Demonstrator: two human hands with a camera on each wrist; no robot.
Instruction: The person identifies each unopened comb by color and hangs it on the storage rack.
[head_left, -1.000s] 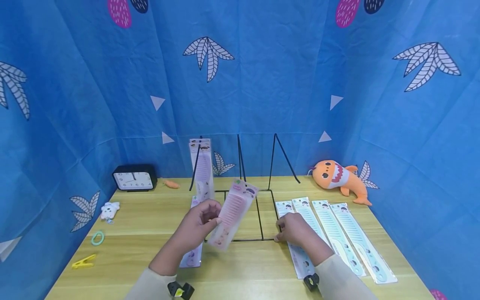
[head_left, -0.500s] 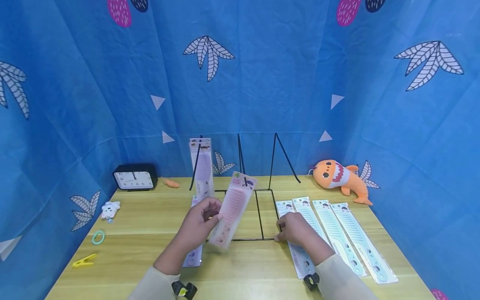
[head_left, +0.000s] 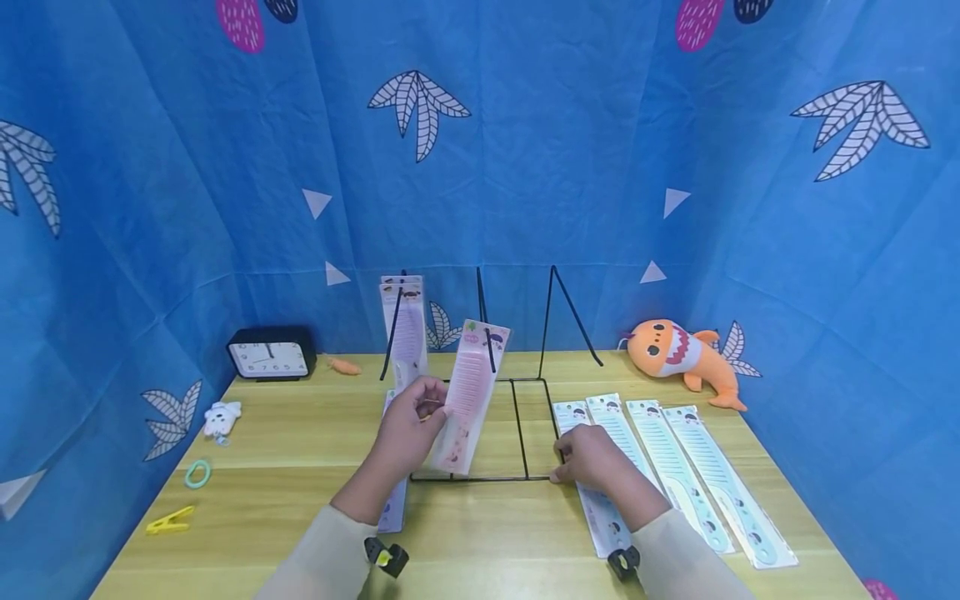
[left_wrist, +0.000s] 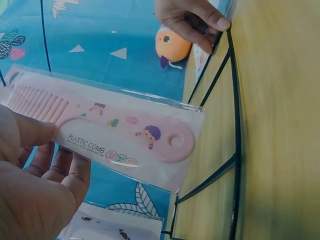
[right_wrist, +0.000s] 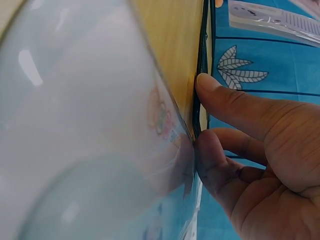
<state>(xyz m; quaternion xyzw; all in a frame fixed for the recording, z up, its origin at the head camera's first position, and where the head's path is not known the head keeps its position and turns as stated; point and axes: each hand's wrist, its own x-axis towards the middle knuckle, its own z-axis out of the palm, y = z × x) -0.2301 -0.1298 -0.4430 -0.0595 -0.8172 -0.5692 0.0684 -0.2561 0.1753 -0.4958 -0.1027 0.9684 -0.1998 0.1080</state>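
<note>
My left hand (head_left: 411, 423) pinches a pink plastic comb in a clear packet (head_left: 468, 392) by its left edge. The packet leans slightly, its handle end low. At its top, the front end of the rack's middle prong shows in front of the card. The left wrist view shows the comb's handle (left_wrist: 175, 141), with the thumb on the packet's face. My right hand (head_left: 588, 458) holds the black wire rack (head_left: 517, 425) at its right front corner; thumb and fingertips meet the wire in the right wrist view. Packaged purple combs (head_left: 407, 329) hang on the left prong.
Several packaged green combs (head_left: 678, 475) lie at right, one partly under my right hand. Another packet (head_left: 393, 508) lies below my left hand. A clock (head_left: 272, 354), orange shark plush (head_left: 678, 354), yellow clip (head_left: 170, 521) and green ring (head_left: 197, 474) sit around the table.
My left hand has raised the pink comb packet and moved it slightly back, bringing its top over the middle prong, whose end now shows in front. The right hand stays at the rack's corner.
</note>
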